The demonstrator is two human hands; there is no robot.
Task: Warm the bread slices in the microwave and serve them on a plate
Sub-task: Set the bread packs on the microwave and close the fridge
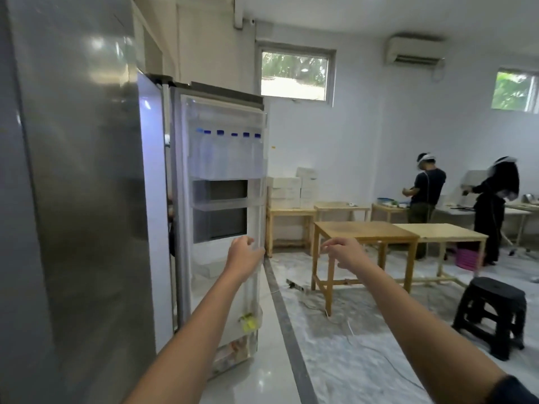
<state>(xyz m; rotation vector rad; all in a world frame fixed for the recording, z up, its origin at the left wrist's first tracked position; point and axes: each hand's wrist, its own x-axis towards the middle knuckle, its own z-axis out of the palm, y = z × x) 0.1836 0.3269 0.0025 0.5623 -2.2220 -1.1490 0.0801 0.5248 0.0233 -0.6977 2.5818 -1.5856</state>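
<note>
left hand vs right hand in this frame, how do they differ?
The left hand is at the free edge of the open fridge door; the right hand is out in open air, clear of it. The left hand's fingers curl by the door edge, grip unclear; the right hand's hang loosely and hold nothing. Both arms reach forward.

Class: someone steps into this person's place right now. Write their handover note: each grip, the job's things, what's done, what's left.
Left grip: at the edge of the open fridge door, fingers curled; hold unclear.
Right grip: in the air, loosely curled, holding nothing.
Bread, microwave, plate: not in view; the top door shelf holds bottles.
Done: fridge open.
To do: find bread, warm it, plate it.
</note>
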